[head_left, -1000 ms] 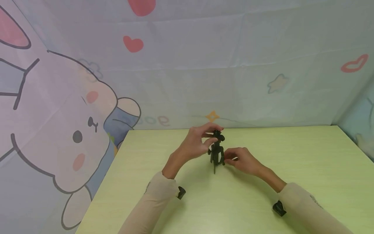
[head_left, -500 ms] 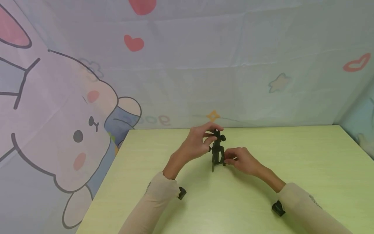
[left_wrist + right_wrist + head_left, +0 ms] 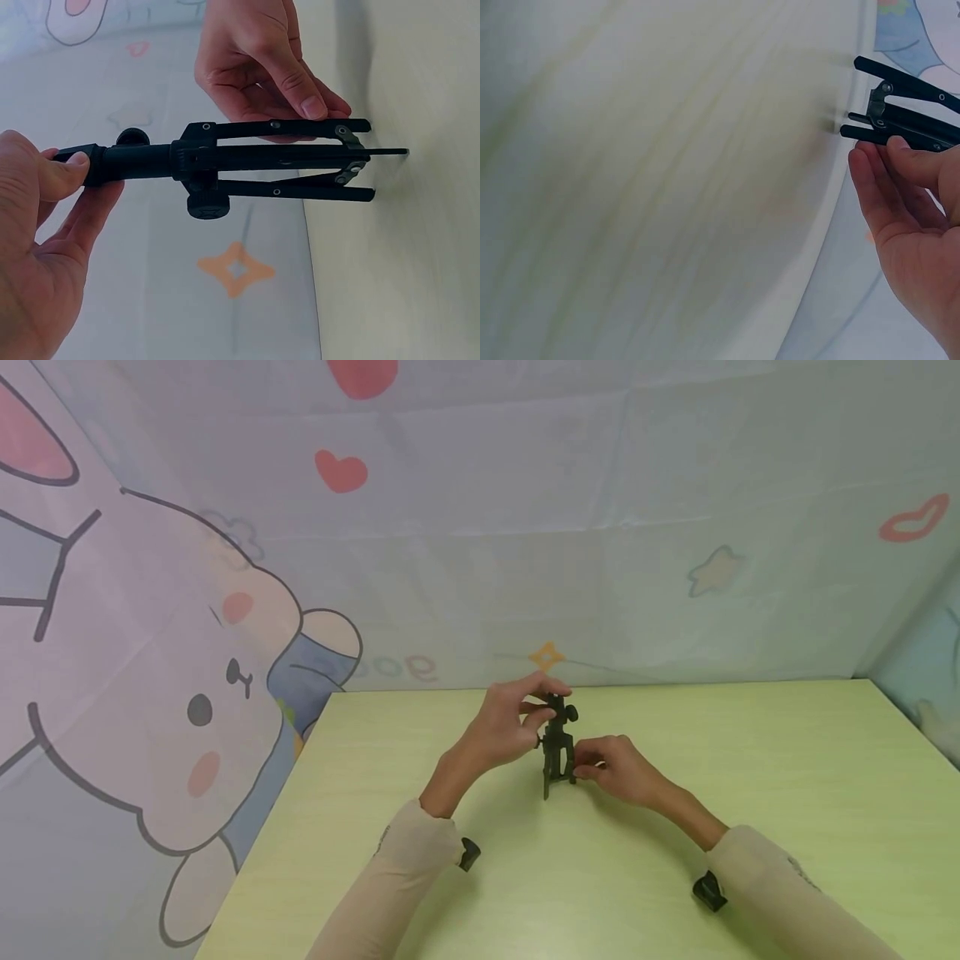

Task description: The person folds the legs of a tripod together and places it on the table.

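Observation:
A small black tripod point(image 3: 557, 742) stands roughly upright over the table, its legs only slightly spread. My left hand point(image 3: 501, 724) pinches its top between thumb and fingers. At the lower right my right hand point(image 3: 618, 768) pinches one leg near its end, the thumb on the leg's face in the left wrist view. Two round knobs stick out from the tripod point(image 3: 255, 156) there, above the hinged legs and braces. In the right wrist view, the leg ends of the tripod point(image 3: 900, 120) show beside the right hand point(image 3: 922, 210). Whether the feet touch the table is hard to tell.
The pale yellow-green table point(image 3: 750, 760) spreads round both hands. Behind it hangs a printed cloth point(image 3: 525, 527) with hearts and a star, and a big cartoon rabbit covers the left side. A black band part point(image 3: 708, 892) sits at the right cuff.
The tripod has turned a little about its upright axis, so a knob shows more clearly on its right and the legs look differently spaced. Both hands stay nearly in place.

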Demonstrator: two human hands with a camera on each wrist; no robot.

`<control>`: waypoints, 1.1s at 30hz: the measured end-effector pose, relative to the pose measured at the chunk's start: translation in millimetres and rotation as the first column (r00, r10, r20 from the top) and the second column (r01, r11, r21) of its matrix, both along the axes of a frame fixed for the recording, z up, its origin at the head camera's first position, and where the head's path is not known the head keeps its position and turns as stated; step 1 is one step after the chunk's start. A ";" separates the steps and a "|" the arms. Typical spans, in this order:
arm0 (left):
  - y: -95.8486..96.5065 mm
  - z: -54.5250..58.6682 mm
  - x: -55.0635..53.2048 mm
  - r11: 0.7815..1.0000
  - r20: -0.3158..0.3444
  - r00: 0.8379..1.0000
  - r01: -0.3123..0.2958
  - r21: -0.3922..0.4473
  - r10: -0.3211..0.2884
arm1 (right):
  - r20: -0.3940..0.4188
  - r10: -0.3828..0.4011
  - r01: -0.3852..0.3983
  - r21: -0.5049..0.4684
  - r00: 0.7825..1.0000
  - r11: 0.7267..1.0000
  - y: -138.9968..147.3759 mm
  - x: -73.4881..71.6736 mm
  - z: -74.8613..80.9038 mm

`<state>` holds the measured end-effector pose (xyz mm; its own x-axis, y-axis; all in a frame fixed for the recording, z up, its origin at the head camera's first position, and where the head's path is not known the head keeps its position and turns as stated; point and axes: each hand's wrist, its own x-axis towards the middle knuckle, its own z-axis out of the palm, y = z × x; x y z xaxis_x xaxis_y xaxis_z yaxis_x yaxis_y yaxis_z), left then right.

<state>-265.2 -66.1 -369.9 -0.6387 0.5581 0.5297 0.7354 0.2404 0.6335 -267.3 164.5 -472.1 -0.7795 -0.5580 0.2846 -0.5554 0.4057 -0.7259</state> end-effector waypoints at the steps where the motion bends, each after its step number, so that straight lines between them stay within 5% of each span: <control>1: -0.3 -0.3 -0.3 1.000 0.000 1.000 0.003 0.003 -0.003 | 0.002 0.000 0.000 0.000 1.000 1.000 0.1 0.0 -0.2; 9: -1.7 -4.7 -2.7 0.999 -0.094 0.995 0.029 0.046 -0.025 | 0.010 0.021 -0.020 -0.009 1.000 1.000 1.1 1.7 -2.1; 16: -0.3 -6.0 -4.3 0.997 -0.248 0.968 -0.026 0.079 0.045 | 0.051 0.050 -0.048 -0.029 0.997 0.998 -0.5 3.8 -6.0; 27: -4.9 -2.1 1.7 0.995 -0.197 0.979 -0.032 0.090 0.049 | 0.078 0.086 -0.083 -0.040 0.993 0.996 -5.2 7.9 -4.1; 33: -7.0 -1.6 2.6 0.995 -0.141 0.990 -0.014 0.098 0.028 | 0.053 0.042 -0.039 -0.047 0.998 0.998 -5.6 8.0 -4.2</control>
